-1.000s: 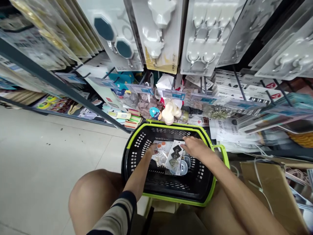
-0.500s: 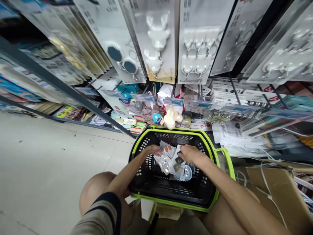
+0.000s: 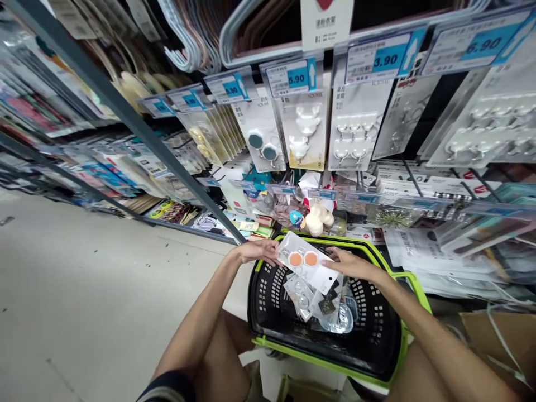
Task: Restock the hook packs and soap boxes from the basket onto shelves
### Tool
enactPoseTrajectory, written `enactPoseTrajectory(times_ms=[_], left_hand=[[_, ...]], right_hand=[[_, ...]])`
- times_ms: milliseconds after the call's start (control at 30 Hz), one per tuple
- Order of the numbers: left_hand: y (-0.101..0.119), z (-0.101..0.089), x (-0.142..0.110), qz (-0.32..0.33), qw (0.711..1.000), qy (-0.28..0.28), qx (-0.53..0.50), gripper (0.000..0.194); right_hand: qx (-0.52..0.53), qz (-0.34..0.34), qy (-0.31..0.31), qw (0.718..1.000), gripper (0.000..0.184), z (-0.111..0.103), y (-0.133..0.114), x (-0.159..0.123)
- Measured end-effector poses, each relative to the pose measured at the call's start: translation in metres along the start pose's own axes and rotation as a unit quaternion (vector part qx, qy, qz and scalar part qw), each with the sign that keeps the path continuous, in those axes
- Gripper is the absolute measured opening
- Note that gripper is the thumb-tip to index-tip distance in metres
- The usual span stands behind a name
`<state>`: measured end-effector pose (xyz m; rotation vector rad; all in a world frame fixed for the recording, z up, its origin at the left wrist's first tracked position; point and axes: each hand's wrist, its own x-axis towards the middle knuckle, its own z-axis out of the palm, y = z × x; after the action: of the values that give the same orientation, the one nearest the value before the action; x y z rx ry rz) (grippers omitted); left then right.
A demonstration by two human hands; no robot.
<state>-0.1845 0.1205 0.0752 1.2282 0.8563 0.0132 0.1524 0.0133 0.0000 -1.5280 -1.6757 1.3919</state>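
My left hand grips the left end of a white blister pack of hooks with two orange octagonal faces. At the pack's right end, the fingers of my right hand are closed on its edge. Both hands hold it tilted above a black shopping basket with a lime-green rim. Inside the basket lie a clear packet, a card with dark squares and a light-blue plastic item, partly overlapping.
Ahead stands a shelf hung with hook packs and price tags. A cream plush-like toy hangs just beyond the basket. A slanted grey post is at left, a cardboard box at right. Pale floor shows at left.
The pack with orange faces has come up out of the basket, now between both hands. My view has tilted up, showing more price tags and hangers.
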Motion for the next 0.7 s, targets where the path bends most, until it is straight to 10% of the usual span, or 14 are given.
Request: enactPoseTrajectory(times_ms=[200, 433, 600, 700], left_hand=[[0.017, -0.006, -0.016, 0.136, 0.98, 0.114, -0.095, 0.041], [0.022, 0.006, -0.014, 0.026, 0.996, -0.015, 0.084, 0.045], [0.021, 0.012, -0.012, 0.064, 0.986, 0.141, 0.065, 0.058], [0.018, 0.036, 0.005, 0.134, 0.985, 0.102, 0.023, 0.061]], right_hand=[[0.296, -0.055, -0.015, 0.954, 0.059, 0.004, -0.046, -0.009], [0.443, -0.068, 0.173, 0.877, 0.038, 0.013, -0.054, 0.006], [0.389, -0.082, 0.197, 0.896, 0.043, 0.013, -0.047, 0.008], [0.347, -0.09, 0.185, 0.915, 0.044, 0.021, -0.047, 0.009]])
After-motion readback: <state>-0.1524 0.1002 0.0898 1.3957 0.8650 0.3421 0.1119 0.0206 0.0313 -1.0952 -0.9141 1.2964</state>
